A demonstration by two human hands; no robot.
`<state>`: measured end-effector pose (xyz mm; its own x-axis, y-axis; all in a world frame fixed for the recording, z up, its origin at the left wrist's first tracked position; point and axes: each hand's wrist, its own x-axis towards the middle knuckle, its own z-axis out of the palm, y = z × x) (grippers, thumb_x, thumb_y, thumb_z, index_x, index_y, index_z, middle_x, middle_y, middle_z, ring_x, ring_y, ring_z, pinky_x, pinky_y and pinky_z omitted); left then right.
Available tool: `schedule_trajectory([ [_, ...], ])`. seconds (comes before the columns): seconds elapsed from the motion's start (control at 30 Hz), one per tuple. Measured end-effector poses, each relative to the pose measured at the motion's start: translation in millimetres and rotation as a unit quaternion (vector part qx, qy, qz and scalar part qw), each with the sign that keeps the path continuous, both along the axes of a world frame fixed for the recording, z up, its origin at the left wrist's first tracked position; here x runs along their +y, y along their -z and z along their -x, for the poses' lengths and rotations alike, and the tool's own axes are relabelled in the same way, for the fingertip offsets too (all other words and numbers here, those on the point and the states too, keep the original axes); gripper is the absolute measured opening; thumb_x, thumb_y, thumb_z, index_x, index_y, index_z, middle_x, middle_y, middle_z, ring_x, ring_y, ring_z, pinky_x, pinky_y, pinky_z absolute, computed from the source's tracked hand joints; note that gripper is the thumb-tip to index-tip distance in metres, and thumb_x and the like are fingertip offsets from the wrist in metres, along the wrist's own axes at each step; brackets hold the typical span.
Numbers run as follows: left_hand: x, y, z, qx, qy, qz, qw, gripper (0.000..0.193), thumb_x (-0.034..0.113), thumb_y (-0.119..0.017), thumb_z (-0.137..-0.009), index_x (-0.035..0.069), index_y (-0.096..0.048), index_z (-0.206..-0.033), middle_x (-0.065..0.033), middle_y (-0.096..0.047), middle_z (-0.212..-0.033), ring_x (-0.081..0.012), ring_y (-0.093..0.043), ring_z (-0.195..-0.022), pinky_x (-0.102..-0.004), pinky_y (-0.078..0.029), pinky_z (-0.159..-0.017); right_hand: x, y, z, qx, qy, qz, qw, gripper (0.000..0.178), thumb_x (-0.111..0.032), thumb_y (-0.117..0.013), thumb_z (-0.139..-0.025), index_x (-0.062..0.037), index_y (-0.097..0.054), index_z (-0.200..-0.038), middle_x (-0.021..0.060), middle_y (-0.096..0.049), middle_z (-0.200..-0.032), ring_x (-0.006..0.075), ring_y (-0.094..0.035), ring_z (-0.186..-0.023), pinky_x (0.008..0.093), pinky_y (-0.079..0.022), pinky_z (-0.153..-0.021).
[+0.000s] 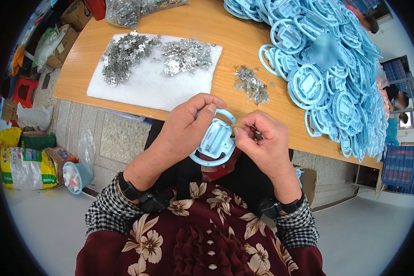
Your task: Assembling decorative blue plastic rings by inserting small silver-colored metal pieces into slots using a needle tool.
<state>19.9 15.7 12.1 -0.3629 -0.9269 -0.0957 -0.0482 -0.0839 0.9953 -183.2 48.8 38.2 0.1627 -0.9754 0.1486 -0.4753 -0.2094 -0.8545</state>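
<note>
My left hand (181, 126) is closed on the left side of a light blue plastic ring-shaped housing (215, 139), with its thumb on top. The housing is tilted above my lap, its rectangular recess facing up. At the housing's right edge, my right hand (266, 141) pinches with thumb and index finger. Small silvery metal pieces (257, 135) show between its curled fingers; what sits at the very fingertips is too small to make out. A small heap of thin metal pieces (251, 85) lies on the table beyond my hands.
A white foam pad (145, 94) bears two heaps of metal clips (129, 57). Many blue housings (331, 87) are piled high at the table's right. Bagged metal parts (123, 11) lie at the far edge. A blue bin (77, 177) and sacks (27, 166) stand on the floor, left.
</note>
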Motion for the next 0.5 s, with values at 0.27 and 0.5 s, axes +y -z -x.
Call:
schedule_trajectory([
  [0.27,2,11,6,-0.035,-0.019,-0.011,0.999,0.023,0.017,-0.048,-0.107,0.002,-0.063,-0.115,0.0023,-0.063,-0.087,-0.0022,-0.054,-0.076,-0.0216,-0.047,-0.066,-2,5,-10,0.120,-0.006,0.064,0.991,0.011,-0.004,-0.072,-0.080,-0.0032,-0.062,-0.085,0.0096,-0.064,-0.077,0.0243,-0.066,-0.065,0.0340,-0.053,-0.057],
  [0.5,-2,1,6,-0.154,0.009,-0.003,0.988,0.029,0.021,-0.066,-0.096,0.002,-0.064,-0.116,-0.0025,-0.066,-0.080,-0.0058,-0.057,-0.072,-0.0246,-0.049,-0.064,-4,2,-10,0.206,-0.023,0.072,0.976,0.010,-0.005,-0.069,-0.082,-0.0028,-0.060,-0.086,0.0121,-0.065,-0.081,0.0312,-0.065,-0.071,0.0384,-0.053,-0.062],
])
